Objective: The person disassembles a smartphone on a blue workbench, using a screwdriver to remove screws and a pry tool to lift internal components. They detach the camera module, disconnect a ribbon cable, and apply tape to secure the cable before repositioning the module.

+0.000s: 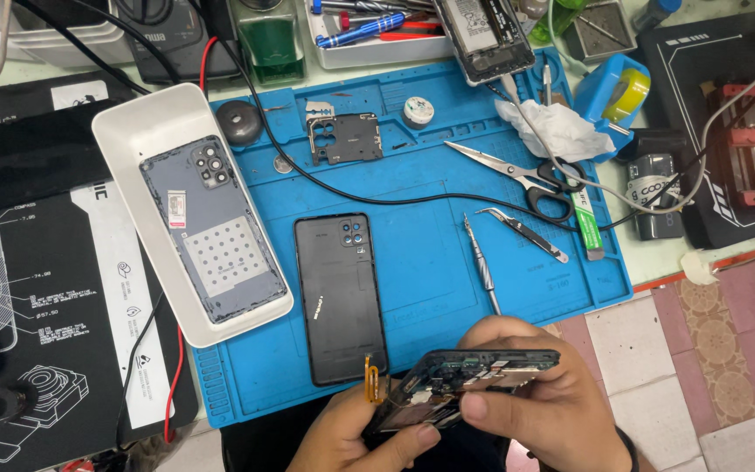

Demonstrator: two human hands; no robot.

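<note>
Both my hands hold an opened phone body (474,371) at the bottom centre, edge-on to the camera, its circuit parts showing. My left hand (356,437) grips its lower left end, where an orange flex cable (369,378) curls out. My right hand (539,402) wraps over its right end, thumb pressed on the lower edge. On the blue work mat (430,253) just above lies a black phone back cover (340,297), camera end away from me.
A white tray (146,118) at the left holds a grey back cover (211,232). On the mat lie a screwdriver (482,267), tweezers (524,234), scissors (517,175), a black inner frame piece (345,138) and crumpled tissue (552,127). Another opened phone (485,37) sits at the back.
</note>
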